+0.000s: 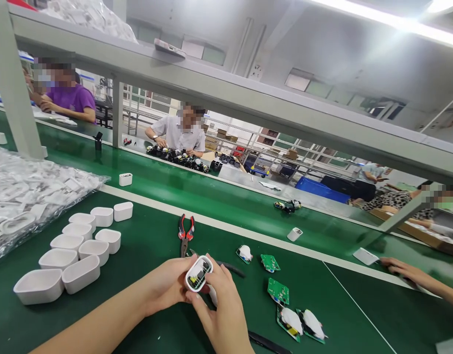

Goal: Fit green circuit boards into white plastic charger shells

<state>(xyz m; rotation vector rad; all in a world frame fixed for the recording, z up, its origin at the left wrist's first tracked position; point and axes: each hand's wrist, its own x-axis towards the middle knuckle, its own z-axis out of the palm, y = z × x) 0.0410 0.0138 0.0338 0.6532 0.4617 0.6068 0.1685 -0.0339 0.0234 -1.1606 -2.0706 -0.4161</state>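
Note:
A small white oval plastic housing (203, 258) is held between my two hands, its mouth facing me. Inside it sits a circuit board (197, 275) with black and yellow parts. My left hand (169, 285) grips the housing from the left. On the other side my right hand (224, 300) has its thumb and fingers round it. Just beyond lie pliers (185, 235) with red and black handles, their jaws pointing toward my hands. Several green circuit boards (279, 291), some with white padding, lie to the right of my right hand.
Several white housings (81, 268) stand in rows at left, near a clear bag of white parts (35, 196). A dark strip (268, 341) lies at the front. Another person's hand (403, 268) touches a white piece (365, 256) at right. A shelf beam (226, 88) crosses overhead.

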